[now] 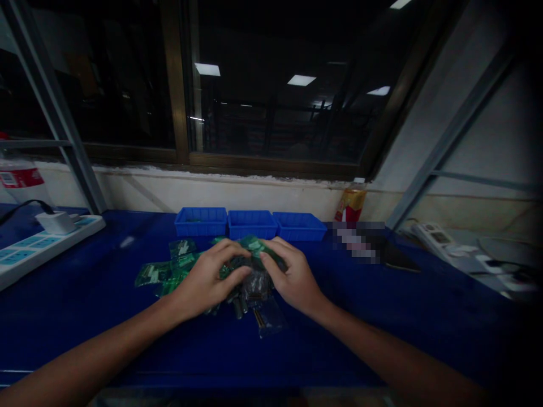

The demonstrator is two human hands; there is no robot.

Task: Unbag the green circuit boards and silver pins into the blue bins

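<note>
A pile of small plastic bags lies on the blue table, partly hidden under my hands. My left hand [212,274] curves over the left side of the pile, its thumb apart from its bent fingers. Opposite it, my right hand [292,271] arches over the right side, thumb and fingers apart, touching a green plastic bag [255,245]. Between the hands sits a clear bag [255,282] with dark contents. In front lies another clear bag [269,317] holding thin brass-coloured pieces, beside small grey cylinders [240,307]. More green bags [155,273] spread out to the left.
Behind the pile stand three blue bins in a row: left [201,222], middle [252,224] and right [299,226]. A white power strip [51,246] with a plug lies at left. A drink bottle [351,204] and a dark flat object [399,257] are at right.
</note>
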